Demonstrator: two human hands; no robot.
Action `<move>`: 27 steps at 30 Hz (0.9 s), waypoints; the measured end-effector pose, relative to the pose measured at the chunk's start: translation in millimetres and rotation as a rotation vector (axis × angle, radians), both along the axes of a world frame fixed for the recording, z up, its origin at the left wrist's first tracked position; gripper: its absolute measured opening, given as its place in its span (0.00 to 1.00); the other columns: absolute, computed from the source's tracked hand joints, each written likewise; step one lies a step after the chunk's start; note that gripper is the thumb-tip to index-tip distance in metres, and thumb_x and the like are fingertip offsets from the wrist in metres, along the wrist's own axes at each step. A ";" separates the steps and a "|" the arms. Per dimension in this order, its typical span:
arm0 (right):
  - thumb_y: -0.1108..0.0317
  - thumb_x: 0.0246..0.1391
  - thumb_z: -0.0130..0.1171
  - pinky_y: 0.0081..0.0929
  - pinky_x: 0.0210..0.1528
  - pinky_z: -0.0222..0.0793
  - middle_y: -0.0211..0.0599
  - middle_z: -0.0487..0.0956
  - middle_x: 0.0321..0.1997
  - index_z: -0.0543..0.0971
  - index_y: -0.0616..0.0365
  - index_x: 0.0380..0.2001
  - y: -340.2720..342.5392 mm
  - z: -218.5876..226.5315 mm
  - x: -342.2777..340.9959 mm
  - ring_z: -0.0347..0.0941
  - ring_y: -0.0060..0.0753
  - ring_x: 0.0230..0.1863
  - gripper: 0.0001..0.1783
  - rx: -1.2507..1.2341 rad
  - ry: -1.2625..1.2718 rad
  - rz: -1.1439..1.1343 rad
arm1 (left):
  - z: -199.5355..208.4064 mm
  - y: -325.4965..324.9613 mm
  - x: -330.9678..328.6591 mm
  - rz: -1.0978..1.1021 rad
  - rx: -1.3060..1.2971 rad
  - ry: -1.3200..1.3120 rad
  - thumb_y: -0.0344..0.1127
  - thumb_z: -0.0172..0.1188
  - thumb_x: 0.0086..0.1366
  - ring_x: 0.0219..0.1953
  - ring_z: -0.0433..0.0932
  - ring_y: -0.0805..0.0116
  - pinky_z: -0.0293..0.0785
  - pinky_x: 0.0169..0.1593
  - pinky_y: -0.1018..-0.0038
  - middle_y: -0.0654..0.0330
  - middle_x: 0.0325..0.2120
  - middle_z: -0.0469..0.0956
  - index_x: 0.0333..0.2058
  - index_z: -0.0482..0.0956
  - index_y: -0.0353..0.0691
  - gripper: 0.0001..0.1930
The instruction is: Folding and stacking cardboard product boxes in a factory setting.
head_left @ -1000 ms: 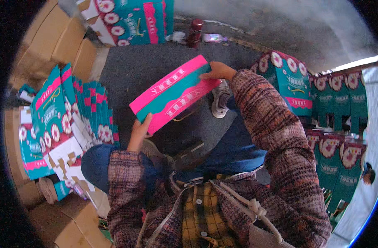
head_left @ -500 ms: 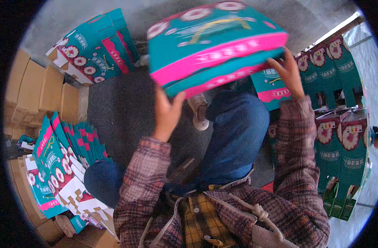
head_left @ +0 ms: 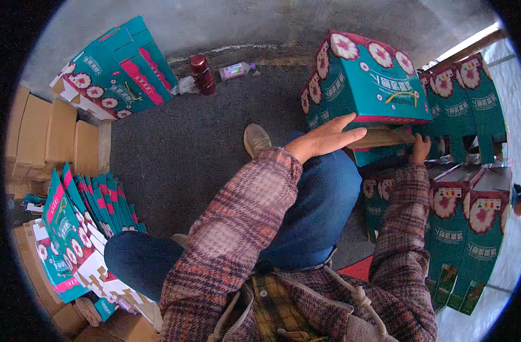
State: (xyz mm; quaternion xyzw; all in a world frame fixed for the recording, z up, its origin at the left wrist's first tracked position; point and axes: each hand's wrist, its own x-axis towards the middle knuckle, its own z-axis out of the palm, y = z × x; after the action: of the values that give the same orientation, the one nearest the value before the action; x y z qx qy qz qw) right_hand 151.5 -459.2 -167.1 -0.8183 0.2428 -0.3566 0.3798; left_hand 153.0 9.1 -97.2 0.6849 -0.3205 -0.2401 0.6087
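Observation:
A teal and pink printed carton (head_left: pixel 383 85) with white and dark-red round pictures stands at the right beyond my knee, its near side showing bare brown cardboard (head_left: pixel 380 137). My left hand (head_left: pixel 329 138) reaches across to the carton's near left corner, fingers stretched out and thumb apart, holding nothing. At the right end of the brown cardboard my right hand (head_left: pixel 421 150) is closed, its fingers bent round the carton's flap edge. The carton's far side and part of the flap are hidden.
Erected teal cartons (head_left: pixel 465 228) stand in rows at the right. Flattened cartons lean at the far left (head_left: pixel 115 74) and near left (head_left: pixel 72 239), beside stacked brown boxes (head_left: pixel 38 137). A dark-red flask (head_left: pixel 202 74) and a plastic bottle (head_left: pixel 236 70) lie by the wall.
The carton, held up in both hands before, has come down to the right with its brown side showing. My left hand has let go and shifted right; my right hand has moved lower.

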 end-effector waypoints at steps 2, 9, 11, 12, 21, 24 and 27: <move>0.62 0.53 0.59 0.44 0.61 0.55 0.56 0.61 0.62 0.63 0.64 0.59 102.3 -0.9 11.5 0.60 0.52 0.61 0.33 -0.407 -0.072 -0.034 | -9.7 27.8 -0.8 0.088 0.073 0.036 0.64 0.42 0.64 0.67 0.48 0.52 0.44 0.67 0.67 0.43 0.64 0.51 0.63 0.50 0.29 0.43; 0.53 0.48 0.63 0.46 0.63 0.52 0.57 0.62 0.62 0.67 0.61 0.56 330.1 101.7 -6.3 0.56 0.57 0.63 0.35 -0.865 -0.036 0.451 | 2.9 61.2 -44.1 0.223 -0.011 -0.086 0.60 0.45 0.64 0.61 0.61 0.51 0.53 0.63 0.63 0.42 0.57 0.64 0.56 0.65 0.28 0.37; 0.54 0.48 0.63 0.47 0.62 0.54 0.56 0.63 0.61 0.67 0.59 0.56 333.0 94.8 -4.9 0.58 0.57 0.62 0.35 -0.970 0.046 0.465 | 8.5 84.4 -71.8 0.320 -0.033 -0.312 0.54 0.51 0.64 0.58 0.65 0.51 0.57 0.61 0.63 0.43 0.54 0.68 0.53 0.68 0.30 0.31; 0.55 0.47 0.64 0.46 0.61 0.56 0.55 0.64 0.61 0.67 0.57 0.57 318.4 85.6 -1.7 0.59 0.57 0.61 0.35 -0.970 0.130 0.487 | 18.5 104.2 -86.0 0.290 0.010 -0.332 0.49 0.52 0.64 0.60 0.62 0.52 0.55 0.63 0.63 0.45 0.56 0.65 0.55 0.67 0.32 0.28; 0.60 0.46 0.64 0.45 0.62 0.56 0.54 0.64 0.61 0.65 0.48 0.60 263.3 82.7 8.7 0.60 0.57 0.61 0.36 -0.922 0.237 0.703 | 50.7 336.2 -252.7 0.698 0.548 -0.187 0.33 0.56 0.54 0.63 0.59 0.52 0.50 0.65 0.62 0.48 0.59 0.63 0.56 0.66 0.35 0.29; 0.62 0.48 0.63 0.44 0.64 0.53 0.54 0.63 0.62 0.64 0.50 0.61 278.3 70.5 17.5 0.58 0.56 0.63 0.36 -0.912 0.258 0.748 | 47.8 388.9 -324.3 1.010 0.979 -0.430 0.35 0.59 0.54 0.62 0.59 0.50 0.51 0.65 0.60 0.47 0.59 0.63 0.56 0.67 0.36 0.29; 0.64 0.50 0.60 0.42 0.65 0.51 0.53 0.63 0.63 0.63 0.57 0.61 236.6 61.9 30.1 0.57 0.54 0.64 0.34 -0.893 0.312 0.795 | 15.2 413.5 -356.2 1.316 1.250 -0.544 0.43 0.62 0.55 0.57 0.62 0.42 0.54 0.60 0.52 0.43 0.53 0.66 0.52 0.68 0.34 0.29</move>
State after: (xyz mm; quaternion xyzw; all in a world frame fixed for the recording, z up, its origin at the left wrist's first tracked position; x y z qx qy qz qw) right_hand 181.6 -222.6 -105.3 -0.9687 -0.2009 -0.1310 0.0646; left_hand -203.2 422.7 -81.9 0.9626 0.1855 0.1910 0.0492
